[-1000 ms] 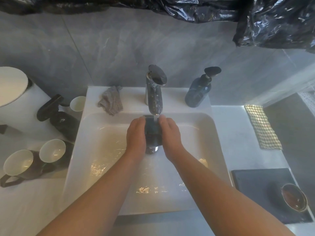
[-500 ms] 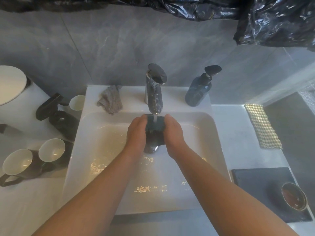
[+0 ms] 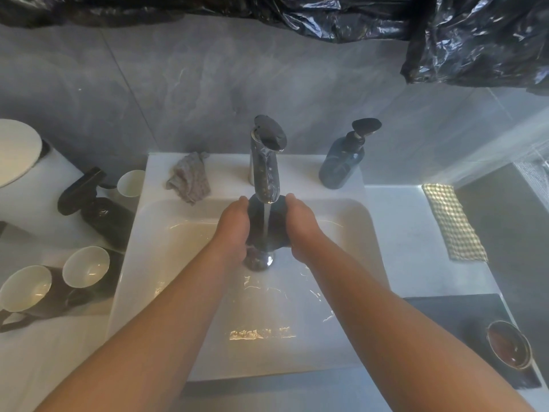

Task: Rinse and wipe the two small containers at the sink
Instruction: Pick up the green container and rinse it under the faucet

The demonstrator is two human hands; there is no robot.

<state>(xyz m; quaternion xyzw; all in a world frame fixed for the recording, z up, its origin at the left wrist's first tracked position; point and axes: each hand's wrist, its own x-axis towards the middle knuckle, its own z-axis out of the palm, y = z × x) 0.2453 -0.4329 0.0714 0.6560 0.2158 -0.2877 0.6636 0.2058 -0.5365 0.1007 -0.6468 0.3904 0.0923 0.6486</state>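
Grey marble-look tiles cover the wall behind a white rectangular sink point(image 3: 135, 242), and crumpled black plastic sheeting point(image 3: 341, 16) hangs along the top of the view. At the back of the sink stands a chrome faucet point(image 3: 266, 168) with a dark lever on top. A thin stream of water point(image 3: 266, 224) runs down from its spout.

The left hand point(image 3: 233, 227) and the right hand point(image 3: 303, 227) are both over the basin, directly under the spout. They grasp a small dark container point(image 3: 255, 215) between them, one hand on each side, with the fingers curled round it. The water falls onto the container. Just below it, the chrome drain stopper point(image 3: 259, 260) shows in the wet bottom of the basin.

On the sink ledge, a crumpled grey cloth point(image 3: 190, 181) lies left of the faucet, and a dark blue pump bottle point(image 3: 341, 165) stands upright right of it.

On the right counter lies a gold woven cloth point(image 3: 453, 221). Nearer to the person there is a dark flat tray point(image 3: 445, 313), and a small brown bowl point(image 3: 509, 352) sits on its near right corner, well apart from the hands.

On the left counter two dark mugs point(image 3: 86, 266) with white insides are side by side. Behind them, a black spray bottle point(image 3: 98, 206) is tilted, and a white cup point(image 3: 130, 182) stands just beside the sink rim.
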